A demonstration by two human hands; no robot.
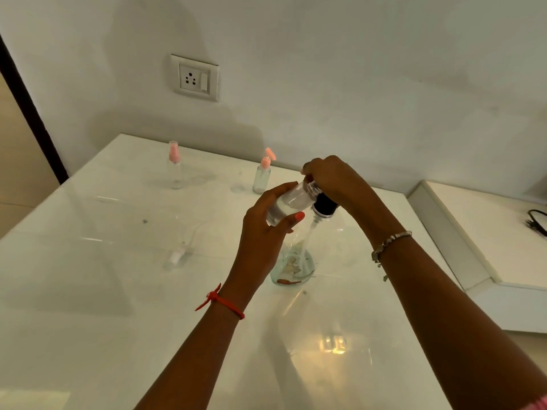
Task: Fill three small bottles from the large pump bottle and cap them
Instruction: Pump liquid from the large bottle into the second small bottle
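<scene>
The left hand (266,232) has fingers and thumb wrapped round the small bottle (284,207), clear of the worktop (112,306) and tilted; its long axis runs from 7 to 1 o'clock, mouth uppermost, up against the pump head; the right hand (331,179) sits at 1 o'clock of it, fingers curled over the top of the pump bottle (296,261), which stands upright beneath; the next press, I'd judge, depends on that mouth meeting the spout; a loose cap (177,255) lies at 9 o'clock, nearer the left hand.
</scene>
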